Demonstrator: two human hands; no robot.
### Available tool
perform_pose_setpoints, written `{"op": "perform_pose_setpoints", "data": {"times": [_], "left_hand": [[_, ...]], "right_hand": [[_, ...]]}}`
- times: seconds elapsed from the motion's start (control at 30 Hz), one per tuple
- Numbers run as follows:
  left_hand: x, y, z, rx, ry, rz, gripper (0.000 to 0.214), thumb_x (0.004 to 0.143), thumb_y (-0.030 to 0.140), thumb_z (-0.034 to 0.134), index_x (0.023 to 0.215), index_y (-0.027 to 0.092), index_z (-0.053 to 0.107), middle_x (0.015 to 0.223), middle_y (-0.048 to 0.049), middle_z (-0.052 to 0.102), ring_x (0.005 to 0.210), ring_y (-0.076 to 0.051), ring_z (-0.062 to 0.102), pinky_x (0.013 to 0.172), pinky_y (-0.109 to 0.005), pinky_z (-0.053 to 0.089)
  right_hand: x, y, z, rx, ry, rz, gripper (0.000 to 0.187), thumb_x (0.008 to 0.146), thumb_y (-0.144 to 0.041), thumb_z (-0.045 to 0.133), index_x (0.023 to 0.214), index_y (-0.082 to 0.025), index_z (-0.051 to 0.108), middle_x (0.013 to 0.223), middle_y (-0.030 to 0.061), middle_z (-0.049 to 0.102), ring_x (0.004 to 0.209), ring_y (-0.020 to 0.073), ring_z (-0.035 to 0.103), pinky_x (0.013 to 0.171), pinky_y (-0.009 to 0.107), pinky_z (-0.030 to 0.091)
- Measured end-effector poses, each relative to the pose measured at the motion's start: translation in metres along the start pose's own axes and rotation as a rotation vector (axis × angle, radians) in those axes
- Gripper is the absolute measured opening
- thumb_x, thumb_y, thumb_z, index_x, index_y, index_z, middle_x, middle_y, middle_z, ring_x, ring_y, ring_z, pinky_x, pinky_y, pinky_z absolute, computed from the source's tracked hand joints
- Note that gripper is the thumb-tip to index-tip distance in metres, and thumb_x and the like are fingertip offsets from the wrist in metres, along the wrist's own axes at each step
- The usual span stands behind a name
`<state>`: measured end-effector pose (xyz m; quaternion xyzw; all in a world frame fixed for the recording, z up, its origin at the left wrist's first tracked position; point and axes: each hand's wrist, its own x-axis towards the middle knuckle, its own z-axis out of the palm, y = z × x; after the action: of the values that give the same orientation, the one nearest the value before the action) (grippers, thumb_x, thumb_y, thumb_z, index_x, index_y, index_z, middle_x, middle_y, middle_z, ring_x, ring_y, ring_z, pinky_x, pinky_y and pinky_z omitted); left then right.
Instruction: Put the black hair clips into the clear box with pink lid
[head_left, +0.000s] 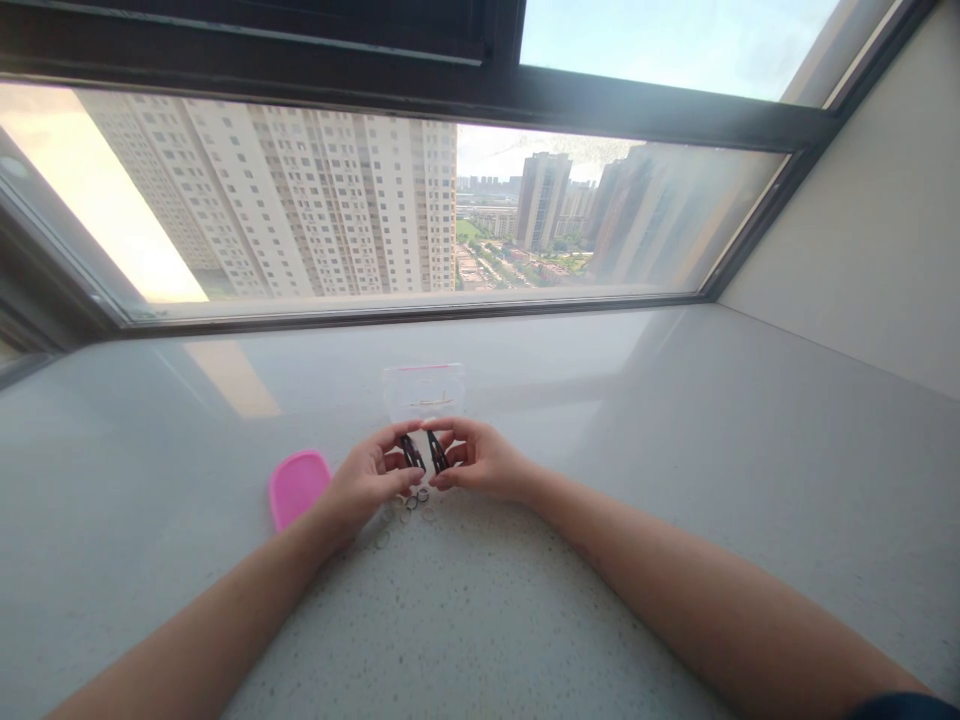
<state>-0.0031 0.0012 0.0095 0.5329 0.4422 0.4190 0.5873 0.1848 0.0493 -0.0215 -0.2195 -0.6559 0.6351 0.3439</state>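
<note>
Between the thumb and fingers of my left hand [379, 468] is a black snap hair clip [412, 452], tilted. My right hand [476, 458] pinches a second black snap hair clip [436, 452] close beside it, with a narrow gap between the two. Both hands are closed and hover just over the speckled countertop, their index fingertips nearly meeting. Under them lie several small rings [422, 495], some dark and some pale or clear. Just beyond the fingers is a clear plastic bag [424, 388] with a pink line along its top and a few thin pale pieces inside.
A pink lid-like piece with rounded corners [298, 482] lies left of my left hand, partly behind the wrist. The pale speckled countertop [450, 620] runs to a dark-framed window [420, 318] at the back. A white wall [862, 240] stands at the right.
</note>
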Motion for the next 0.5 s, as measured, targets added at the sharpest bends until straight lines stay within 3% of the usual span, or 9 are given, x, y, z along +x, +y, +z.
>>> {"op": "perform_pose_setpoints", "data": {"times": [0.2, 0.37, 0.5], "left_hand": [[0.001, -0.0031, -0.0007, -0.052, -0.025, 0.052, 0.05, 0.074, 0.015, 0.066, 0.121, 0.018, 0.047, 0.087, -0.0003, 0.059, 0.075, -0.014, 0.06, 0.068, -0.028, 0.051], [-0.0001, -0.0031, -0.0004, -0.048, 0.006, 0.049, 0.059, 0.077, 0.014, 0.064, 0.129, 0.023, 0.035, 0.083, 0.0011, 0.062, 0.069, -0.014, 0.062, 0.068, -0.031, 0.052], [0.0013, -0.0039, -0.0008, -0.047, -0.013, 0.004, 0.044, 0.077, 0.015, 0.064, 0.115, 0.019, 0.042, 0.078, -0.0006, 0.067, 0.068, -0.015, 0.065, 0.068, -0.03, 0.052]], "right_hand": [[-0.0019, -0.0025, 0.0031, 0.052, 0.004, 0.045, 0.059, 0.063, -0.019, 0.077, 0.116, -0.025, 0.05, 0.088, -0.0017, 0.054, 0.059, 0.0114, 0.063, 0.053, 0.025, 0.053], [-0.0021, -0.0057, 0.0042, 0.064, 0.015, 0.063, 0.054, 0.063, -0.02, 0.077, 0.109, -0.024, 0.049, 0.09, -0.0017, 0.054, 0.058, 0.0112, 0.064, 0.05, 0.022, 0.053], [-0.0019, -0.0073, 0.0038, 0.082, 0.009, 0.072, 0.051, 0.064, -0.022, 0.077, 0.106, -0.024, 0.049, 0.087, -0.0028, 0.053, 0.06, 0.0122, 0.065, 0.05, 0.023, 0.054]]}}
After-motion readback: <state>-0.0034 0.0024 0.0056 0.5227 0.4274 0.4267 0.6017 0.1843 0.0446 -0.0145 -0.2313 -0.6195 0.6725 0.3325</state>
